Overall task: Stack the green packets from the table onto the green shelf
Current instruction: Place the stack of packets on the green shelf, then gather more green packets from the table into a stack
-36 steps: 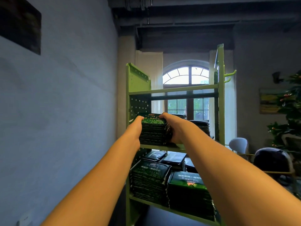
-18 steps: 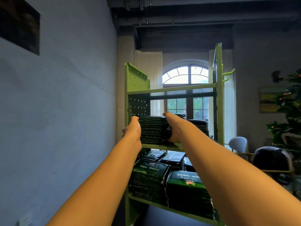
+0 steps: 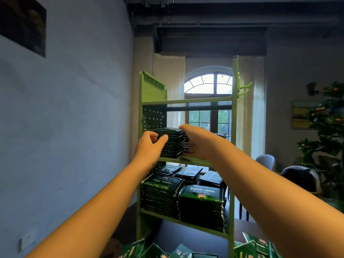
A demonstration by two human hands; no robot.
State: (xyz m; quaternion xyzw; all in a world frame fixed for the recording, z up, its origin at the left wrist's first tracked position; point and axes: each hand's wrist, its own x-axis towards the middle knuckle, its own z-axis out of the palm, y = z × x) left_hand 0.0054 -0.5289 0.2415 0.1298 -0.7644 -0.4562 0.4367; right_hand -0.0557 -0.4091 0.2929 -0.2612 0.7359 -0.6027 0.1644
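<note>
Dark green foil packet stack [image 3: 172, 144] is being seated mid-frame on light green metal shelf [image 3: 151, 88], middle tier; being pinched by right hand [image 3: 198, 141], nudged by slack-fingered left hand [image 3: 149, 148]. Should be pushed flush, released evenly.

a dark green packet stack [image 3: 170, 142] sits upright on the green shelf [image 3: 186, 161].

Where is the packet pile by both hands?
Head view, centre: the pile sits on the green shelf, middle board, left end, between left hand and right hand.
</note>
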